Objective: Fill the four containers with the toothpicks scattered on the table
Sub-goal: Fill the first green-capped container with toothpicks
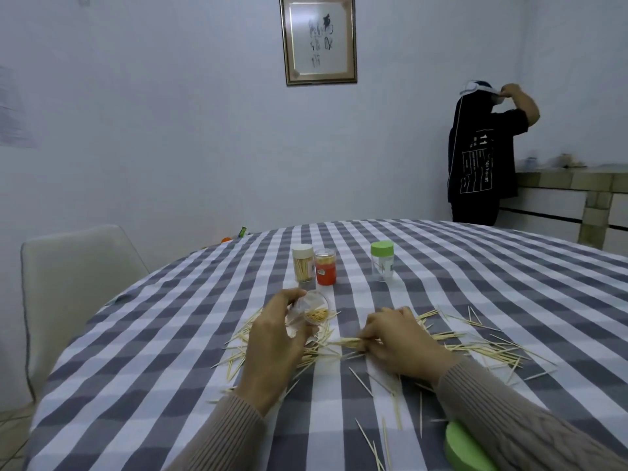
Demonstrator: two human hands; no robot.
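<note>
Grey-and-white checked cloth (441,266) is covering the round table, and loose toothpicks (475,348) are lying scattered across its near part. The left hand (275,338) is gripping a clear open container (314,311), tilted and partly filled, while the right hand (397,338) is pinching a small bundle of toothpicks (346,341) just beside it. Farther back, a white-capped jar (302,263), an orange jar (325,266) and a green-lidded jar (382,260) are standing upright.
</note>
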